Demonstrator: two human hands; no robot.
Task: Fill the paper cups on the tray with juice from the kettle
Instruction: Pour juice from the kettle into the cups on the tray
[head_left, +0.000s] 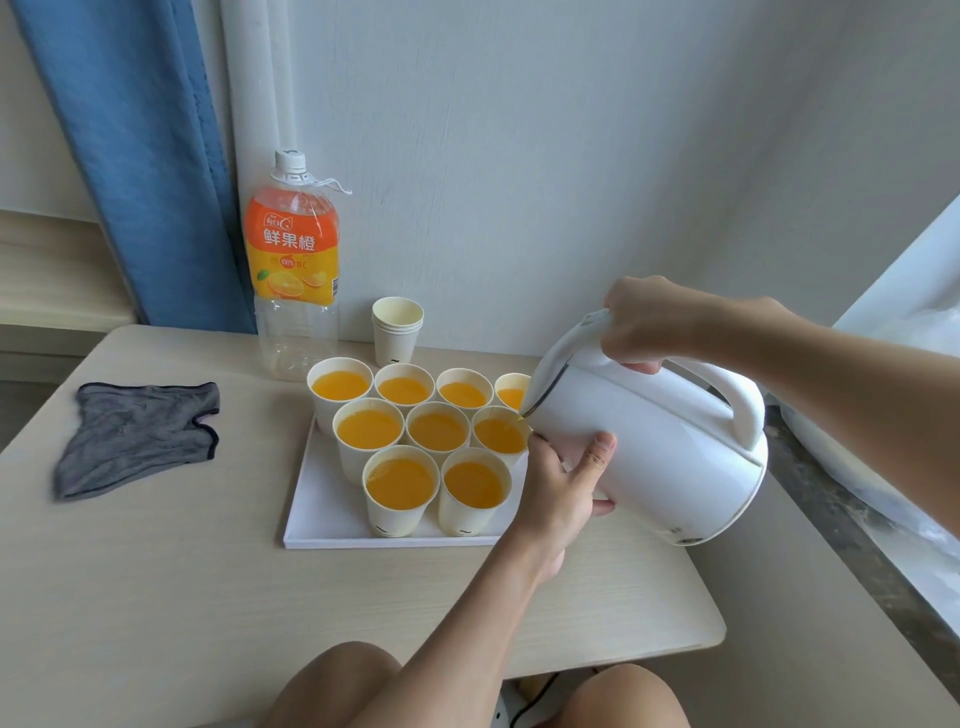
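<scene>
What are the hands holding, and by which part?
The kettle: right hand grips the front of its handle; left hand cups the body below the spout.

- A white kettle (649, 452) is tilted with its spout over the paper cups (400, 483) on the white tray (317, 514).
- The right hand (654, 322) grips its handle, and the left hand (561, 483) cups its body.
- Nine cups hold orange juice.
- The desk (156, 597) also carries a bottle (293, 260), stacked empty cups (397, 327) and a grey cloth (140, 436).
</scene>
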